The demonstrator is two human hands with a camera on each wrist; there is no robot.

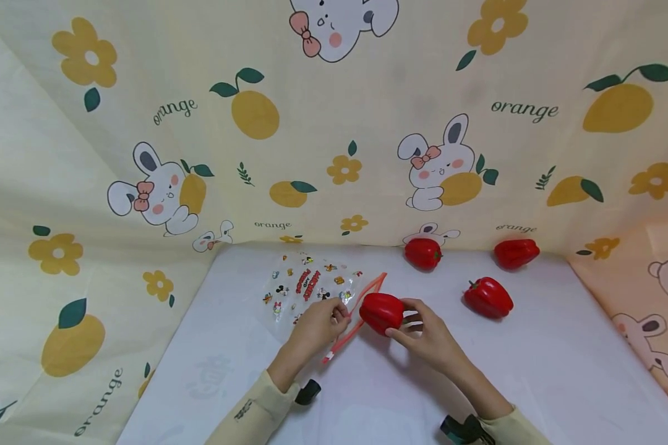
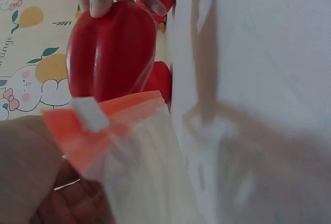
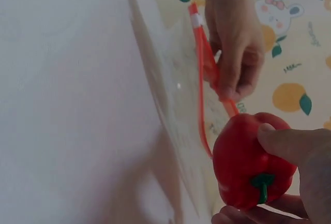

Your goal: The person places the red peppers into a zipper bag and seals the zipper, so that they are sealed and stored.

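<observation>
A clear zip bag (image 1: 289,290) with cartoon prints and an orange zip edge lies spread toward the back of the table. My left hand (image 1: 320,321) pinches its orange edge, and the mouth gapes apart in the right wrist view. In my right hand (image 1: 428,337) is a red bell pepper (image 1: 381,312), gripped between thumb and fingers right at the bag's mouth. Its green stem (image 3: 262,185) faces back toward the right wrist. A white slider (image 2: 90,114) sits at the near end of the zip edge.
Three more red bell peppers lie on the white table (image 1: 228,383): one pepper (image 1: 423,254) at the back, another pepper (image 1: 516,253) at the back right, and a closer pepper (image 1: 488,298) right of my right hand. A printed cloth (image 1: 312,136) hangs behind the table.
</observation>
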